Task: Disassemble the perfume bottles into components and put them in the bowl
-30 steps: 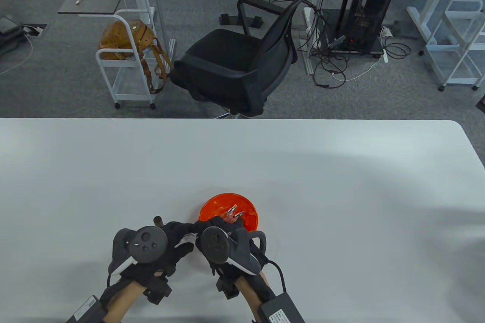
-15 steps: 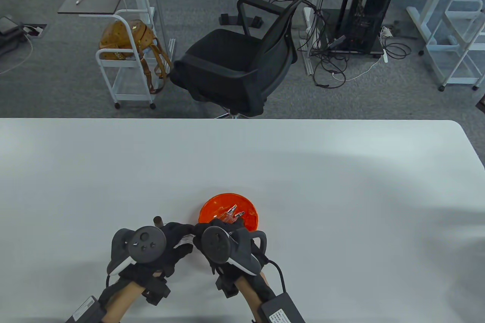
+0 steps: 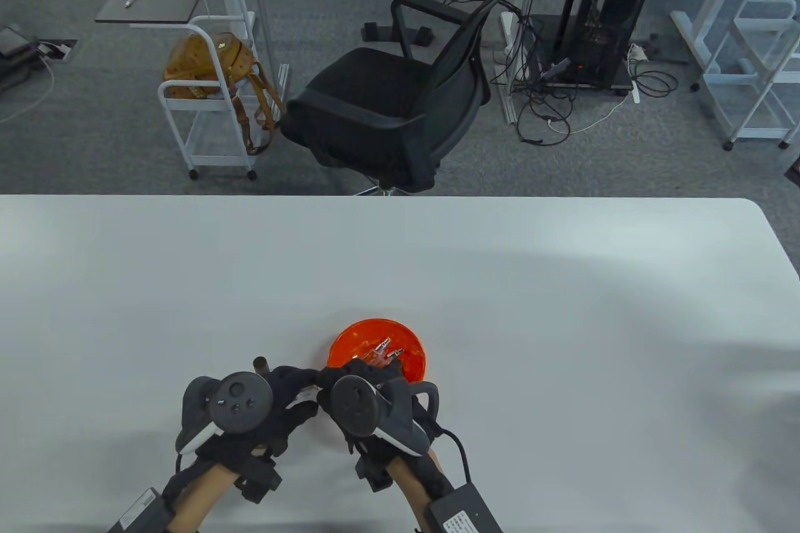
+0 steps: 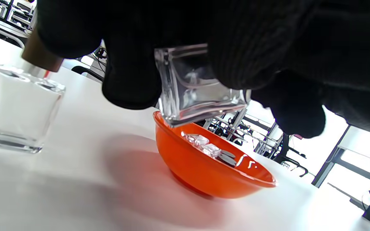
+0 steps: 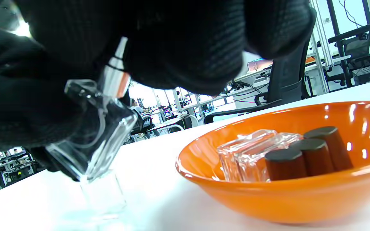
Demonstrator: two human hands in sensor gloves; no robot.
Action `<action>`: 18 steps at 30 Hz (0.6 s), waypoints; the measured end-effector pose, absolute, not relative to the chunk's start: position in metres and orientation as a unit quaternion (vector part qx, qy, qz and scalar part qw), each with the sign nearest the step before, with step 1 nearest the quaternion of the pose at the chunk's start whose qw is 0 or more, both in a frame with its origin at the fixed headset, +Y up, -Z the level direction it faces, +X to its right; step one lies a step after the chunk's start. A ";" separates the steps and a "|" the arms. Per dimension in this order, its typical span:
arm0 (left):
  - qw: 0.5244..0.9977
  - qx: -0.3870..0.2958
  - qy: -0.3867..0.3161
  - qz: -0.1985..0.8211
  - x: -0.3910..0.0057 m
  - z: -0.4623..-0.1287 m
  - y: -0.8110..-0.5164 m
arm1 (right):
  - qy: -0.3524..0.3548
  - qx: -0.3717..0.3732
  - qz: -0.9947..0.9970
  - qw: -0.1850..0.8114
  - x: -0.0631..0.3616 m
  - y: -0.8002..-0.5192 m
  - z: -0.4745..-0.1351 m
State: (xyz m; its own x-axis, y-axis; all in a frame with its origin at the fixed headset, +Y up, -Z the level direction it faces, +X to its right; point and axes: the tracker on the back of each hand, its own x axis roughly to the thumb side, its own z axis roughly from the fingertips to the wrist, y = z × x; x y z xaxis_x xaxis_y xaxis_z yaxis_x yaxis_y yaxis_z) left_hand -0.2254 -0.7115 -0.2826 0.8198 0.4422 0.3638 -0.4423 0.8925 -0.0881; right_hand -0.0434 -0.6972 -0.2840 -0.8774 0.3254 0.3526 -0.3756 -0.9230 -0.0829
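A clear glass perfume bottle (image 4: 198, 93) hangs tilted just above the table, beside the near rim of the orange bowl (image 3: 359, 339). My left hand (image 3: 294, 392) grips its glass body. My right hand (image 3: 350, 373) pinches the silver spray head (image 5: 116, 77) on the neck of the same bottle (image 5: 98, 134). In the bowl (image 5: 284, 195) lie clear glass bottles (image 5: 252, 150) and brown caps (image 5: 303, 157). In the table view the held bottle is mostly hidden under the gloves.
A second clear bottle (image 4: 18, 106) with a brown cap (image 3: 259, 364) stands upright on the white table (image 3: 562, 320), just left of my left hand. A black office chair (image 3: 400, 102) sits beyond the table's far edge.
Both hands have crept a few pixels to the left, still holding the bottle. Nothing else has moved.
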 end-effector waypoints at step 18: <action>0.955 -0.001 -0.193 0.227 -0.225 -0.283 -0.713 | -0.072 0.170 0.967 0.176 -0.043 -0.699 -0.284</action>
